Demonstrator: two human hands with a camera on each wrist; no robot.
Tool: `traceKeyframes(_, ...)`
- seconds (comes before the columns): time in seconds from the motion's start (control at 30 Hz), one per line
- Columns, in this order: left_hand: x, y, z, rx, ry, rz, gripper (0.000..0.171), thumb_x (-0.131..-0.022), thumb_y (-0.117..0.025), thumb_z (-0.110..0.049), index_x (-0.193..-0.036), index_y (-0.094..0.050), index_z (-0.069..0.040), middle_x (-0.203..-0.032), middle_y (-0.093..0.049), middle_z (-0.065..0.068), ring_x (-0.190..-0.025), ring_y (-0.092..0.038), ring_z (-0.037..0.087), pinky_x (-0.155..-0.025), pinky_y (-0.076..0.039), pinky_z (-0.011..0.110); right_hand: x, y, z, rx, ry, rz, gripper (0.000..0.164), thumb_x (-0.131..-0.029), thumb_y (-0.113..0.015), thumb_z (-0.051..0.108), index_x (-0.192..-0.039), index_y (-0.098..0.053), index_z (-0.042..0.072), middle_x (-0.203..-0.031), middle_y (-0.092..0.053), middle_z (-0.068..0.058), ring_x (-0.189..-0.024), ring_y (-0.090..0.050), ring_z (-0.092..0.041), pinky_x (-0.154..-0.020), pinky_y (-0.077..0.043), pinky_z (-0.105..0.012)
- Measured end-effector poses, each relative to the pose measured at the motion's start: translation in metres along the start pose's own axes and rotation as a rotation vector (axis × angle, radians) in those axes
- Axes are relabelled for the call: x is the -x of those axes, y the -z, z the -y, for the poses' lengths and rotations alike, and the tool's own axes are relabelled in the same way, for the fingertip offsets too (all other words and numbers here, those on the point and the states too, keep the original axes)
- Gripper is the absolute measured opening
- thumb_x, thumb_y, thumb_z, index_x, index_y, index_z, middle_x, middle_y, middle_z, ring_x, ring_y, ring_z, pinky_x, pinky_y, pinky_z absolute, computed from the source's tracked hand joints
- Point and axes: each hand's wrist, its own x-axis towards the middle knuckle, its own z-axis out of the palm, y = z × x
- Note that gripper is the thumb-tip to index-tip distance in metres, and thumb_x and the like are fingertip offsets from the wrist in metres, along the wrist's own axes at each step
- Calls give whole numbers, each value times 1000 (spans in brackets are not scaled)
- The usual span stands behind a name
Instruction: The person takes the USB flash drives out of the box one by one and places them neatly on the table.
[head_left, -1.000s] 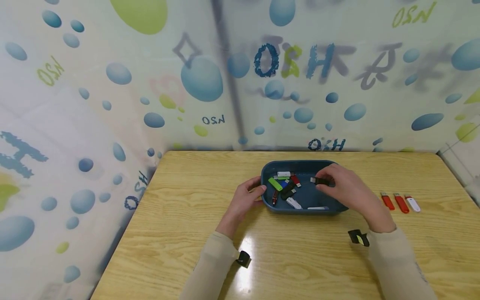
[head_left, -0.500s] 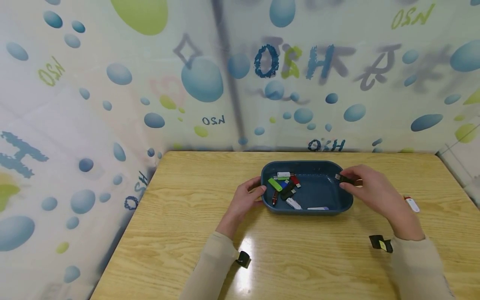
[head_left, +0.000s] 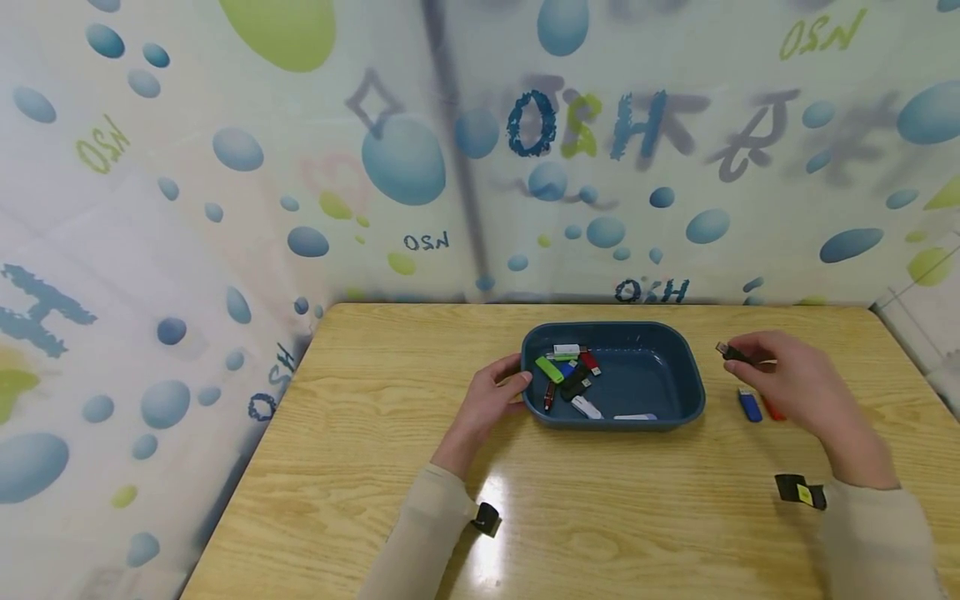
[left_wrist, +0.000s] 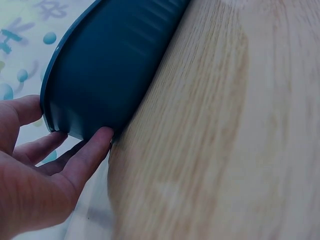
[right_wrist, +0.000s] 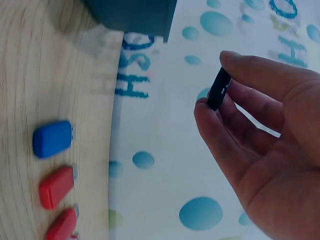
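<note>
My right hand [head_left: 798, 383] pinches a black USB stick [head_left: 737, 355] between thumb and fingers, above the table to the right of a dark blue plastic tub [head_left: 656, 392]. Its metal plug points left. Below that hand, a blue USB stick [head_left: 750, 406] and a red USB stick [head_left: 773, 408] lie on the table; the right wrist view shows another red USB stick [right_wrist: 62, 225] beyond them. At the tub's left end, my left hand [head_left: 487, 400] grips the wall, thumb at the rim, fingers against the outside. Several USB sticks lie inside, among them a green one [head_left: 550, 369] and a white one [head_left: 587, 407].
Most sticks in the tub lie toward its left half, with black ones [head_left: 576, 382] bunched together. The wooden table [head_left: 600, 517] runs back to a wall sheet [head_left: 637, 233] printed with blue and green drops.
My right hand has carried the black USB stick from over the tub out past its right end. The blue stick on the table has come into view. My left hand stays put.
</note>
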Motion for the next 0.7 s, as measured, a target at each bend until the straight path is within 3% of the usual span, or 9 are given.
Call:
traceKeyframes(0.2, 0, 0, 2, -2, -6, 3, 50, -106, -62, -18, -151, -50, -2, -148, -52, 19, -121, -62, 31, -94, -59, 43, 4, 11, -16, 11, -51, -33, 38, -102, -69, 25, -124, -64, -5, -114, -68, -28, -103, -64, -49, -80, -52, -61)
traceKeyframes(0.43, 0, 0, 1, 4, 4, -6, 49, -105, -63, -17, -151, -51, -2, -148, -52, 19, -121, -63, 31, -94, -60, 43, 9, 20, -35, 46, -118, -91, 38, -102, -68, 24, -121, -63, -8, -110, -67, -31, -99, -64, -49, -66, -50, -35)
traceKeyframes(0.5, 0, 0, 1, 4, 6, -8, 49, -105, -63, -17, -151, -51, -3, -147, -53, 19, -120, -63, 31, -94, -60, 43, 10, 22, -39, 53, -129, -99, 37, -103, -67, 23, -122, -63, -9, -110, -67, -32, -99, -63, -49, -66, -50, -36)
traceKeyframes(0.7, 0, 1, 1, 5, -8, 2, 49, -105, -62, -17, -151, -51, -2, -149, -52, 20, -121, -63, 33, -94, -59, 43, 16, 28, -51, 70, -219, -104, 42, -105, -64, 25, -121, -58, -14, -112, -63, -38, -99, -61, -54, -72, -53, -59)
